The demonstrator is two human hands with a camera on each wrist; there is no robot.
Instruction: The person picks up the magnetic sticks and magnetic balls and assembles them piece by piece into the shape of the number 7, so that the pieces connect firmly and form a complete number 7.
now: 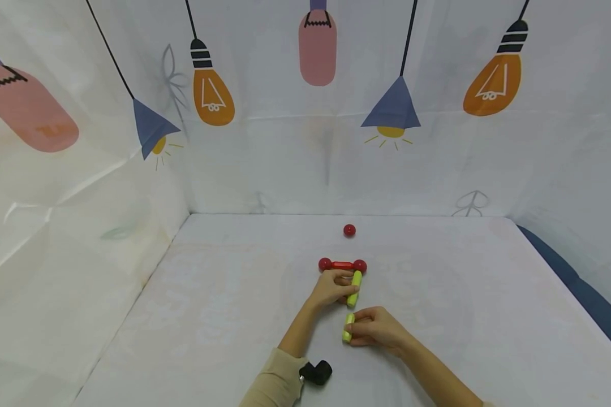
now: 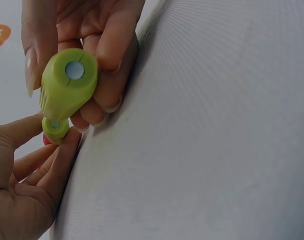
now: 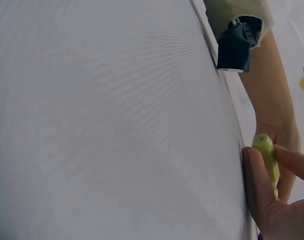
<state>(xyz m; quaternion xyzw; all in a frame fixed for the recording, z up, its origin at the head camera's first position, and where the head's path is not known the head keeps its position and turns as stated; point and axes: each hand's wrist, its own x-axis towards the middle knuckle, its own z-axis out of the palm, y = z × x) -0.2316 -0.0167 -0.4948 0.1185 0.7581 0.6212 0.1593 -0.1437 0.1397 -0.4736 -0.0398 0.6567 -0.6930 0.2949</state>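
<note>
On the white table lies a red rod (image 1: 343,265) with a red ball (image 1: 325,264) at its left end and another red ball (image 1: 360,265) at its right. My left hand (image 1: 330,289) pinches a yellow-green rod (image 1: 356,281), whose far end is right at the right-hand ball. Closer to me, my right hand (image 1: 379,329) grips a second yellow-green rod (image 1: 349,320) between thumb and fingers. In the left wrist view that rod (image 2: 67,75) shows a round silvery end, roughly lined up with the rod (image 2: 55,131) in my left hand.
A single red ball (image 1: 349,230) sits farther back on the table (image 1: 224,294). A black device (image 1: 317,373) is strapped at my left sleeve. White sheeting (image 1: 285,158) printed with lamps and bulbs rises behind the table. Dark blue material (image 1: 580,282) borders the right edge.
</note>
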